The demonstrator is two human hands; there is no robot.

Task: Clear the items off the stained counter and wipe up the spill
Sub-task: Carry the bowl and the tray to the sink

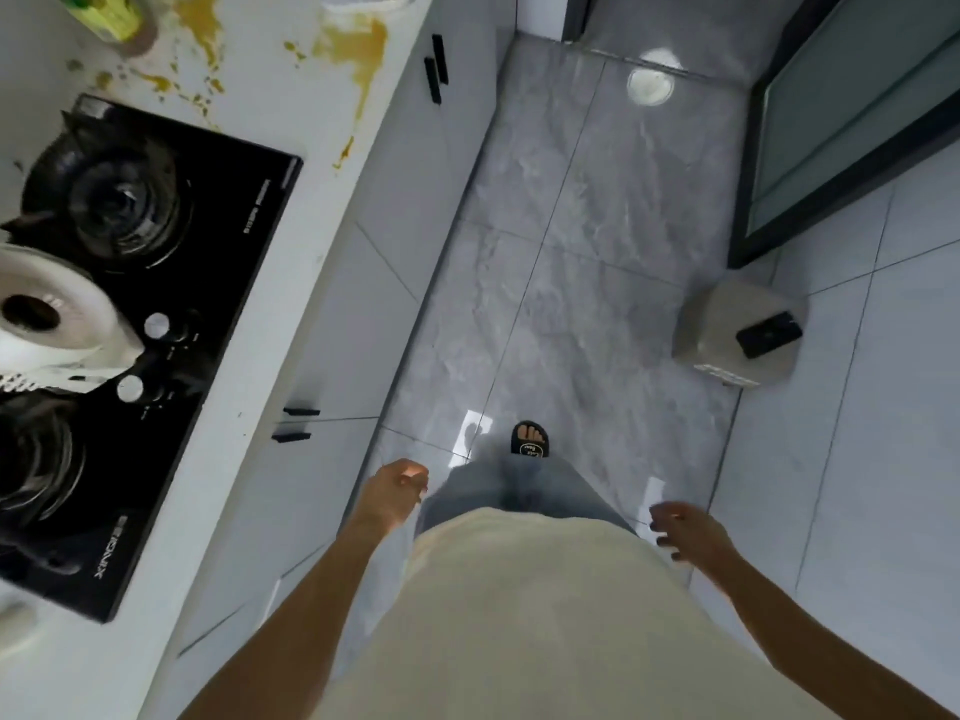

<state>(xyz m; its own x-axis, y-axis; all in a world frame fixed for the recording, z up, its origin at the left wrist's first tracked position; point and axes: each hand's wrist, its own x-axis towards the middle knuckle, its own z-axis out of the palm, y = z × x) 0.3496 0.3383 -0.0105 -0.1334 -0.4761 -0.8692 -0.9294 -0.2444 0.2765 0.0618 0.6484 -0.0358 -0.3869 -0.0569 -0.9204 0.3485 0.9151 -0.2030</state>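
While the person stands on the grey tiled floor (597,262) beside the white counter (291,283), both arms hang down away from it and neither hand holds anything. Nearer the counter, the left hand (397,488) has its fingers loosely curled, close together, touching nothing. On the far side of the body from the counter, the right hand (685,532) has its fingers spread a little and relaxed. At the counter's far end lies the yellow-brown spill (358,46), a broad patch with a streak running toward the counter's front edge and smaller splatters (161,83) scattered between it and the black gas hob (156,314). A green-and-yellow container (111,13) stands among the stains at the far end of the counter, partly cut off by the frame, so I cannot tell what it is. A white paper roll (47,309) sits on the hob, between its two burners and just beside the two silver knobs (148,356). Across the floor from the counter, a grey pedal bin (727,324) stands by the dark-framed glass door (852,111). One foot in a black slipper (530,439) shows below the grey trousers.
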